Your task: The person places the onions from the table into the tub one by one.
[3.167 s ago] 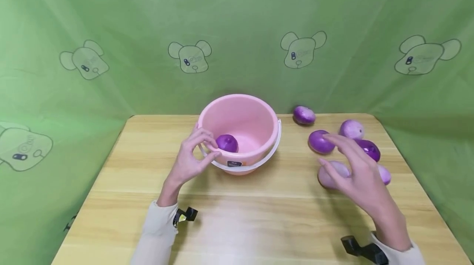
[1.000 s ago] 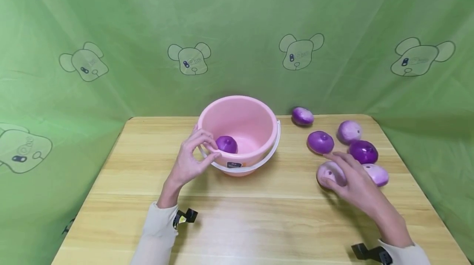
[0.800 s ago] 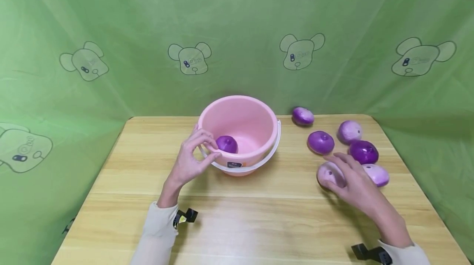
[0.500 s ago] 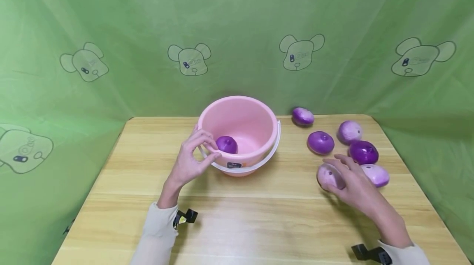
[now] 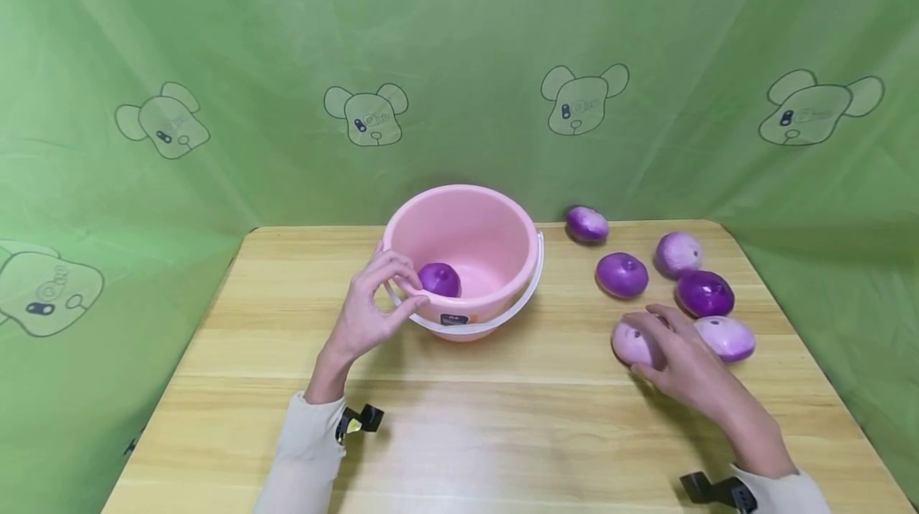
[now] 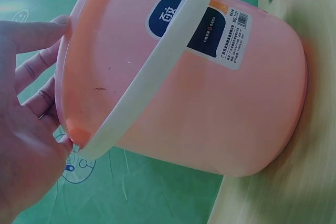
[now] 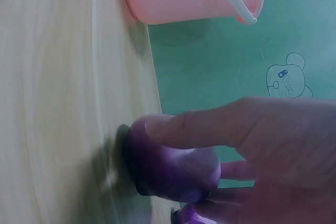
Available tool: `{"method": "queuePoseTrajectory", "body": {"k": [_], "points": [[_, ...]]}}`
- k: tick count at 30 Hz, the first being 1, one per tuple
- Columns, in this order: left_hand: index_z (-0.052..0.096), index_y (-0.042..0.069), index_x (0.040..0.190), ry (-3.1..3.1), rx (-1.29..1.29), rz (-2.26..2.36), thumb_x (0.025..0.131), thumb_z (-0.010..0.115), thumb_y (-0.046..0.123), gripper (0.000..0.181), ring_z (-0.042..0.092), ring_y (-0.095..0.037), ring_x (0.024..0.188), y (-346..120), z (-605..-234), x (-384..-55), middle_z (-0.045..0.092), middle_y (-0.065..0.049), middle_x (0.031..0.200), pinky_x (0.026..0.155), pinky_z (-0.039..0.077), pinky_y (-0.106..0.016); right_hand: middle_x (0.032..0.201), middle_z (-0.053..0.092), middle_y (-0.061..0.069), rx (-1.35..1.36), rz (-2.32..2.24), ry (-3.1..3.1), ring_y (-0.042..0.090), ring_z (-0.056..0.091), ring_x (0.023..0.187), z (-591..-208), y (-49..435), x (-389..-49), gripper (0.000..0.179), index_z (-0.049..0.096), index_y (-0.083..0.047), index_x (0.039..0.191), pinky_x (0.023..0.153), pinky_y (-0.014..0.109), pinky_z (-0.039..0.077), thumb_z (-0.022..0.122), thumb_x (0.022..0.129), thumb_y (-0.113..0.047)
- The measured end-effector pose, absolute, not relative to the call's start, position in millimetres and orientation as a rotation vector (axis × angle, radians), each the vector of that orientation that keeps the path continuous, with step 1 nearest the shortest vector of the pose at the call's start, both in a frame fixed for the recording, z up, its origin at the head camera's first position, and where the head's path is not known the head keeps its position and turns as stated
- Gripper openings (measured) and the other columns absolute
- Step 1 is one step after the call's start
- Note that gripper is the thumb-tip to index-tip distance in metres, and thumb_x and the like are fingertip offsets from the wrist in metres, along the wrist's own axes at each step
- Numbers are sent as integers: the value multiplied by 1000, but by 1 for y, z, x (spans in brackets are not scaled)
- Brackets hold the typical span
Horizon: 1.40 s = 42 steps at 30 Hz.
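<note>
A pink bucket [image 5: 502, 302] with a white handle stands upright at the middle of the table. My left hand [image 5: 366, 314] pinches its near-left rim, thumb outside and fingers over the edge. Inside lies one purple onion [image 5: 439, 280]. On the right, my right hand [image 5: 685, 366] grips a pale purple onion [image 5: 633, 345] between thumb and fingers. In the right wrist view the held onion [image 7: 173, 166] sits at or just above the tabletop; whether it touches is hard to tell.
Several more onions lie on the right: one at the back edge [image 5: 587, 224], one nearer [image 5: 621, 274], a pale one [image 5: 678, 254], a dark glossy one [image 5: 705, 294] and one beside my right hand [image 5: 725, 338]. A green cloth [image 5: 459, 43] hangs behind the wooden table [image 5: 495, 434].
My right hand came down over the pale onion and closed its fingers round it; the onion has shifted slightly left. My left hand and the bucket have stayed in place.
</note>
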State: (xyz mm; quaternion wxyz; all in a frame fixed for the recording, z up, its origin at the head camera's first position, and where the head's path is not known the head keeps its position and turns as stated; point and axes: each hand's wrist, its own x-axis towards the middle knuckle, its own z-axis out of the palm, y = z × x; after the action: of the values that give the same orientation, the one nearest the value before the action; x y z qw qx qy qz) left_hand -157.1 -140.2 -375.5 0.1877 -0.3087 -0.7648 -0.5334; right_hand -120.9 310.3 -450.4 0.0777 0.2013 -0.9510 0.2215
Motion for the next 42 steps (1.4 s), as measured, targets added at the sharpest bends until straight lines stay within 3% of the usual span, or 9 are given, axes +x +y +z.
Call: {"method": "queuePoseTrajectory", "body": {"k": [9, 16, 26, 32, 42], "points": [[67, -6, 88, -2155, -868, -1510, 74, 80, -15, 21, 62, -37, 102, -140, -376, -156, 67, -24, 94, 127, 11, -56, 138, 47, 37, 602, 664, -2848, 59, 49, 119, -453, 309, -121, 76, 59, -5, 135, 93, 79, 43, 92, 67, -2], [68, -4, 89, -2143, -874, -1494, 73, 82, -13, 23, 62, -31, 104, -144, -397, -167, 68, -22, 95, 127, 10, -55, 138, 47, 37, 589, 650, -2858, 60, 47, 121, -455, 309, -123, 73, 60, -4, 133, 93, 80, 42, 92, 67, -2], [71, 7, 92, -2136, -900, -1482, 79, 84, 2, 19, 63, -36, 105, -149, -412, -176, 69, -16, 98, 128, 10, -50, 138, 48, 37, 581, 651, -2853, 59, 49, 120, -456, 308, -122, 74, 60, -5, 133, 94, 79, 42, 92, 67, -2], [71, 8, 92, -2147, -893, -1470, 80, 83, 3, 18, 64, -25, 106, -149, -411, -176, 69, -8, 99, 128, 11, -50, 137, 48, 38, 583, 651, -2849, 59, 49, 119, -454, 308, -121, 76, 59, -4, 134, 94, 79, 42, 93, 67, -3], [71, 6, 92, -2127, -895, -1474, 77, 85, -3, 22, 63, -38, 104, -148, -411, -176, 70, -12, 98, 127, 12, -56, 139, 46, 38, 575, 652, -2839, 59, 49, 120, -445, 306, -119, 77, 58, -5, 136, 91, 79, 44, 93, 68, -3]]}}
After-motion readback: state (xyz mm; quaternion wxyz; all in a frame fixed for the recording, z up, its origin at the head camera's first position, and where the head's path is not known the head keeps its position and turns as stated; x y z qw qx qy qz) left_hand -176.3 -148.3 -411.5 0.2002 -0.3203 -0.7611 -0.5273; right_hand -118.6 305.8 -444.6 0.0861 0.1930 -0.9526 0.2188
